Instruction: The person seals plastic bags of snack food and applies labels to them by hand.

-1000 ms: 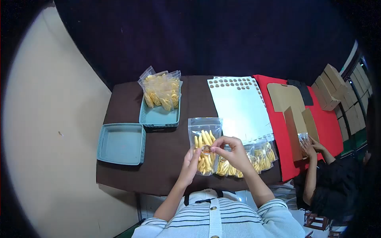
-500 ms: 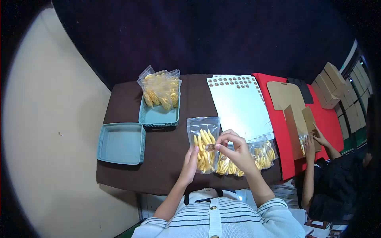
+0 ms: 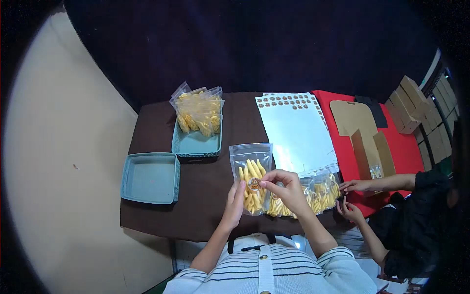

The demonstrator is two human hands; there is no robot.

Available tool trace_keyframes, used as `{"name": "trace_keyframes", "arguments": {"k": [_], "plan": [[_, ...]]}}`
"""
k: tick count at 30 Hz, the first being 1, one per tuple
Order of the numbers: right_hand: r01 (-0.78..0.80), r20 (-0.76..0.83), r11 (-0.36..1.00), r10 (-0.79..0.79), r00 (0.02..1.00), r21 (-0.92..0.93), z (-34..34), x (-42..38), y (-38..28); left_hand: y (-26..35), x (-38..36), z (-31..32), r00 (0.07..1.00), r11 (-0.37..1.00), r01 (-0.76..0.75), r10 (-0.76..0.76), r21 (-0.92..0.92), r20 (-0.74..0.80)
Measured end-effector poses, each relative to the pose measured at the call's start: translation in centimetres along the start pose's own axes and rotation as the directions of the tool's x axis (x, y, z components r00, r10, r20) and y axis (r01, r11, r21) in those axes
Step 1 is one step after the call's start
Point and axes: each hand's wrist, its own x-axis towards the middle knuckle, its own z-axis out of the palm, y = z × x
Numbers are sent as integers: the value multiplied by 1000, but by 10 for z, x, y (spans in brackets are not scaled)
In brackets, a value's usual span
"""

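A clear zip bag [image 3: 251, 166] of yellow stick-shaped snacks stands upright in front of me, gripped along its left edge by my left hand [image 3: 234, 207]. A round brown label sticker [image 3: 253, 184] lies flat against the bag's front. At the sticker's right edge, the thumb and index finger of my right hand [image 3: 288, 190] are pinched together. Behind and below my right hand lies a row of filled snack bags [image 3: 320, 193], partly hidden by it.
Sticker sheets [image 3: 298, 132] lie beyond my right hand. To the left are a teal basket [image 3: 196, 147] heaped with snack bags [image 3: 199, 110] and another teal tray [image 3: 151, 179]. A co-worker's hands [image 3: 353, 196] reach to the row's right end, by a cardboard box [image 3: 362, 157] on red cloth.
The sticker has turned from edge-on to flat against the bag, its print now showing. The co-worker's hands have moved from the cardboard box to the bag row.
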Motion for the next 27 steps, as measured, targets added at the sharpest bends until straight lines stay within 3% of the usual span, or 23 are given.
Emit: {"name": "trace_keyframes", "arguments": {"k": [14,16,18,20,21,22,24,26,27], "plan": [[-4,-15,999,4,1000,-52,3,2,-3,10,-4,4,999,999,-23,22,34,31],[82,-94,935,-122,988,-346,6,1,-2,9,-4,5,999,999,-27,27,28,17],[132,-110,891,-198,974,-433,9,0,4,4,-2,3,999,999,-37,37,26,19],[247,-138,778,-391,910,-578,10,-2,4,-1,-1,2,999,998,-49,48,26,20],[128,-221,844,-279,935,-521,9,-5,3,-2,-1,1,1000,1000,-22,22,-6,10],[130,-221,845,-279,935,-519,6,-5,4,-4,-1,0,1000,999,5,-5,-40,0],[156,-364,920,-292,884,-360,2,-3,10,-6,0,-2,1000,997,9,-8,-71,11],[173,-375,942,-277,884,-288,4,-2,19,-5,1,-3,996,988,81,-75,-128,56],[120,-355,974,-183,917,-192,8,-4,21,-3,0,-1,996,981,83,-76,-176,42]]}}
